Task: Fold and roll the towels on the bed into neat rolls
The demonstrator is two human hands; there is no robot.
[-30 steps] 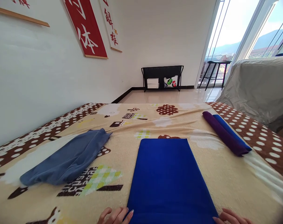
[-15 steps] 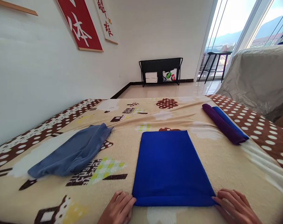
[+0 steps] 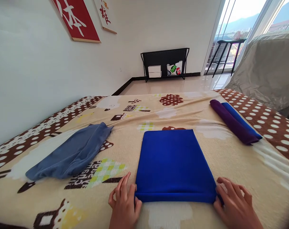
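A blue cloth [image 3: 174, 162], folded into a rectangle, lies flat on the patterned blanket [image 3: 168, 213], its near edge turned over in a narrow fold. At the near left corner, my left hand [image 3: 125, 202] pinches that fold between thumb and fingers. My right hand [image 3: 235, 202] grips the near right corner the same way. Left of the blue cloth rests a rumpled grey-blue cloth [image 3: 73, 152]. Toward the right lie a rolled purple cloth [image 3: 232, 122] and a rolled blue cloth [image 3: 242, 120], side by side.
Beyond the bed stands a black rack [image 3: 165, 63] holding a white box [image 3: 154, 71] and a bag. A covered piece of furniture [image 3: 270, 66] is at the right, near a black stool [image 3: 225, 54]. Hanging scrolls [image 3: 77, 20] are on the left wall.
Both hands have moved slightly forward, and the near edge of the blue cloth is rolled a little further. The fingers are more curled at the corners. The view has tilted down slightly.
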